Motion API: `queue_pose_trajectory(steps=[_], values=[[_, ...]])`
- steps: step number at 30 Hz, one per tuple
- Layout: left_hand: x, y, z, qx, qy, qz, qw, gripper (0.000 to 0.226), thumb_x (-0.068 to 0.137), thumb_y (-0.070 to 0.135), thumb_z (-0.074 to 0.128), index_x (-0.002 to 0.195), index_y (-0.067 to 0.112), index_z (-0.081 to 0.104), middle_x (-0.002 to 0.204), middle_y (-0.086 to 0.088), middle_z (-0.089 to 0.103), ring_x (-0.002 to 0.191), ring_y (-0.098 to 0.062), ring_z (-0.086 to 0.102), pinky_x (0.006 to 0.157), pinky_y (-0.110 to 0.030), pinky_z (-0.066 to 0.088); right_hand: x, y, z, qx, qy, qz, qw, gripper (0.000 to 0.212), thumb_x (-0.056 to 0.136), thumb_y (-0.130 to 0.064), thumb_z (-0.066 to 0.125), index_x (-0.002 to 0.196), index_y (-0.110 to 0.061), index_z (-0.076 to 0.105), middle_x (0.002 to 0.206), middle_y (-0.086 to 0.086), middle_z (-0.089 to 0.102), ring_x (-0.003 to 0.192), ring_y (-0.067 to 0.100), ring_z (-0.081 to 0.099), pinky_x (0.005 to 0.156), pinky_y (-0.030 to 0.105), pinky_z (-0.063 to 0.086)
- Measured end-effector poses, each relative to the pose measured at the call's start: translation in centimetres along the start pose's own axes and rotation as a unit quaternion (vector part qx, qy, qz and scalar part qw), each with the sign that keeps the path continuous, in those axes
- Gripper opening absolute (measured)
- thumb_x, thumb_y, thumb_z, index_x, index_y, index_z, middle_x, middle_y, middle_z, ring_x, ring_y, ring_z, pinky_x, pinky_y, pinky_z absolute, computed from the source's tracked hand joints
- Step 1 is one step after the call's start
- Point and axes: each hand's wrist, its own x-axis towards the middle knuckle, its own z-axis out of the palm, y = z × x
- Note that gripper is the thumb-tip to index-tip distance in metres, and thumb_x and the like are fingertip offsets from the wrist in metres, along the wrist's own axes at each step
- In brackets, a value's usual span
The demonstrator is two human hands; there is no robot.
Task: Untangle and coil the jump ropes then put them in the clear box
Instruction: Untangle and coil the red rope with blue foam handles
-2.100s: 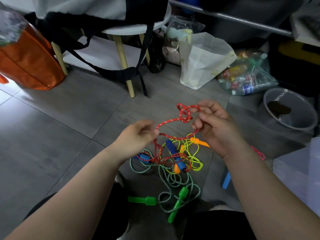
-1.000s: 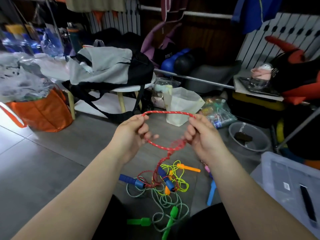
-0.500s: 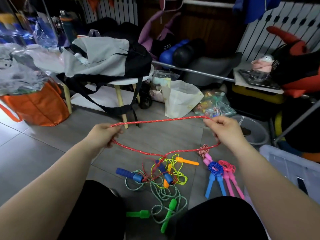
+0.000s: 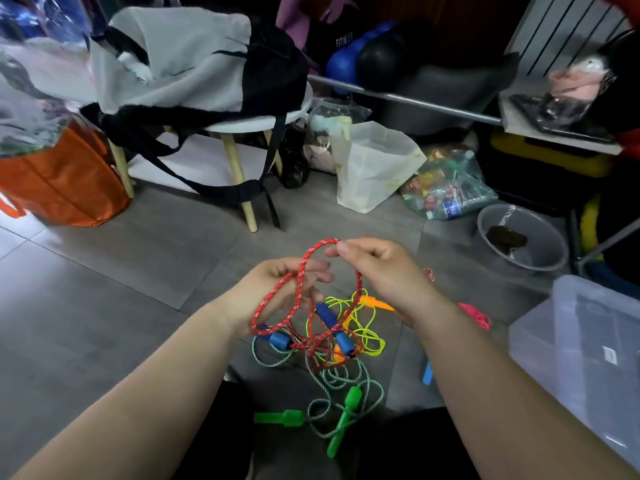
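1. One camera sits on the person's head. It looks forward and down.
2. It is close to the left hand (image 4: 277,289) and the right hand (image 4: 384,271). Both arms reach in from the bottom edge.
3. Farther off it sees the gray floor (image 4: 104,306) and a small white table (image 4: 256,124).

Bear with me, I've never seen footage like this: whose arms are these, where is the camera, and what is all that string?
No machine here: a person wears a camera on the head, looking down at their two bare hands. The left hand holds loops of a red jump rope, and the right hand pinches its top. Below, on the grey floor, it runs into a tangle with blue handles, a green rope and a yellow rope. The clear box at the right is where coiled ropes go.
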Motion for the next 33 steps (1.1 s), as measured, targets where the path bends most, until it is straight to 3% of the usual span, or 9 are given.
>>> queue_pose_trajectory(steps=[4, 10, 13, 16, 18, 20, 22, 29, 33], values=[[1.0, -1.0, 0.0, 0.121, -0.066, -0.001, 0.991, 0.021, 0.095, 0.018, 0.040, 0.105, 0.021, 0.059, 0.091, 0.017, 0.061, 0.068, 0.018, 0.056, 0.066, 0.001, 0.039, 2.2, 1.3, 0.3, 0.057, -0.015, 0.032, 0.998, 0.021, 0.091, -0.020, 0.049, 0.078, -0.025, 0.065, 0.040, -0.012, 0.040, 0.034, -0.001, 0.036, 0.041, 0.007, 0.029], [2.1, -2.0, 0.6, 0.019, -0.211, -0.081, 0.974, 0.025, 0.084, 0.021, 0.053, 0.071, 0.027, 0.073, 0.058, 0.011, 0.062, 0.052, -0.002, 0.047, 0.054, -0.013, 0.036, 5.5, 4.7, 0.2, 0.117, 0.073, 0.112, 0.984, 0.023, 0.093, -0.020, 0.047, 0.075, -0.022, 0.060, 0.034, -0.008, 0.046, 0.030, 0.001, 0.043, 0.035, 0.012, 0.025], [3.2, -2.0, 0.3, -0.136, -0.111, -0.084, 0.981, 0.024, 0.081, 0.015, 0.059, 0.061, 0.016, 0.072, 0.048, 0.005, 0.053, 0.038, -0.002, 0.034, 0.042, -0.012, 0.026, 6.1, 6.7, 0.1, 0.211, 0.076, 0.168, 0.960, 0.024, 0.096, -0.029, 0.040, 0.082, -0.020, 0.057, 0.050, -0.005, 0.061, 0.042, 0.003, 0.058, 0.042, 0.015, 0.039], [4.5, -1.7, -0.1, -0.276, 0.027, -0.060, 0.959, 0.033, 0.085, 0.011, 0.044, 0.065, 0.009, 0.069, 0.045, 0.003, 0.055, 0.030, -0.001, 0.031, 0.032, -0.010, 0.025, 5.5, 8.2, 0.9, 0.257, -0.083, 0.209, 0.940, 0.051, 0.086, -0.057, 0.034, 0.109, -0.015, 0.054, 0.086, -0.001, 0.070, 0.071, 0.009, 0.068, 0.072, 0.024, 0.051], [5.1, -1.6, -0.7, -0.304, 0.096, -0.039, 0.947, 0.030, 0.094, 0.009, 0.035, 0.079, 0.008, 0.061, 0.048, 0.002, 0.059, 0.030, 0.000, 0.033, 0.033, -0.010, 0.028, 4.5, 8.6, 1.8, 0.213, -0.213, 0.191, 0.934, 0.067, 0.070, -0.066, 0.055, 0.112, -0.015, 0.055, 0.090, -0.002, 0.072, 0.081, 0.011, 0.068, 0.079, 0.022, 0.052], [5.5, -1.9, -1.5, -0.303, 0.150, -0.029, 0.941, 0.025, 0.097, 0.012, 0.034, 0.085, 0.009, 0.056, 0.053, 0.004, 0.063, 0.033, -0.001, 0.038, 0.037, -0.009, 0.031, 3.6, 8.7, 2.5, 0.176, -0.268, 0.157, 0.934, 0.031, 0.081, -0.037, 0.062, 0.100, -0.014, 0.058, 0.075, -0.003, 0.072, 0.072, 0.010, 0.069, 0.073, 0.018, 0.053], [5.8, -2.4, -2.0, -0.274, 0.171, -0.035, 0.946, 0.022, 0.097, 0.018, 0.036, 0.087, 0.013, 0.055, 0.064, 0.005, 0.067, 0.042, -0.001, 0.047, 0.042, -0.011, 0.038, 3.4, 8.2, 2.8, 0.189, -0.234, 0.154, 0.941, 0.012, 0.092, -0.012, 0.047, 0.093, -0.012, 0.059, 0.064, -0.003, 0.070, 0.061, 0.008, 0.067, 0.067, 0.019, 0.053], [5.2, -4.6, 0.4, -0.049, 0.016, -0.159, 0.986, 0.039, 0.079, 0.046, 0.060, 0.098, 0.011, 0.060, 0.100, -0.016, 0.062, 0.098, -0.026, 0.058, 0.099, -0.037, 0.041, 4.4, 8.4, 3.0, 0.204, -0.071, 0.127, 0.968, 0.018, 0.090, -0.004, 0.049, 0.081, -0.011, 0.063, 0.055, -0.006, 0.067, 0.053, 0.002, 0.063, 0.052, 0.013, 0.050], [5.5, -4.0, 0.4, -0.135, 0.090, -0.086, 0.983, 0.018, 0.092, 0.016, 0.045, 0.086, 0.003, 0.058, 0.081, -0.017, 0.051, 0.065, -0.021, 0.049, 0.059, -0.023, 0.048, 4.5, 8.5, 3.3, 0.154, -0.062, 0.114, 0.979, 0.016, 0.088, -0.004, 0.053, 0.079, -0.010, 0.066, 0.058, -0.006, 0.066, 0.051, 0.001, 0.063, 0.053, 0.010, 0.048]])
